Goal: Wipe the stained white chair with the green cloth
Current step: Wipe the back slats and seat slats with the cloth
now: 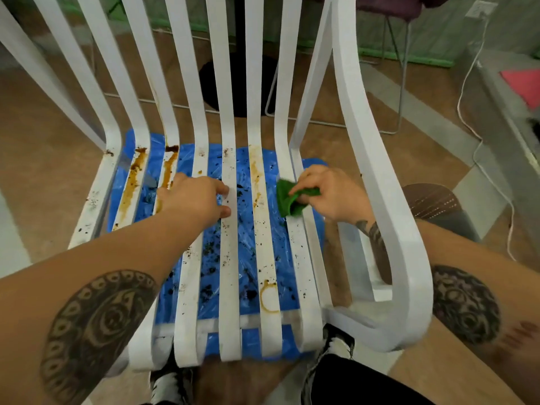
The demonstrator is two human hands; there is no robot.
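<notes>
A white slatted chair (pixel 228 276) fills the view, its seat slats streaked with brown stains and black specks. My right hand (pixel 330 192) grips a bunched green cloth (pixel 287 200) and presses it on the rightmost seat slat, near the backrest. My left hand (pixel 194 200) rests on the middle slats with the fingers spread and the thumb against one slat, holding nothing. A brown ring stain (pixel 269 296) marks a slat near the front edge.
A blue plastic sheet (pixel 248 229) dotted with dark crumbs lies on the floor under the seat. The chair's right armrest (pixel 388 229) curves up beside my right forearm. My shoes (pixel 336 346) stand at the seat's front. A white cable (pixel 467 83) runs along the floor at right.
</notes>
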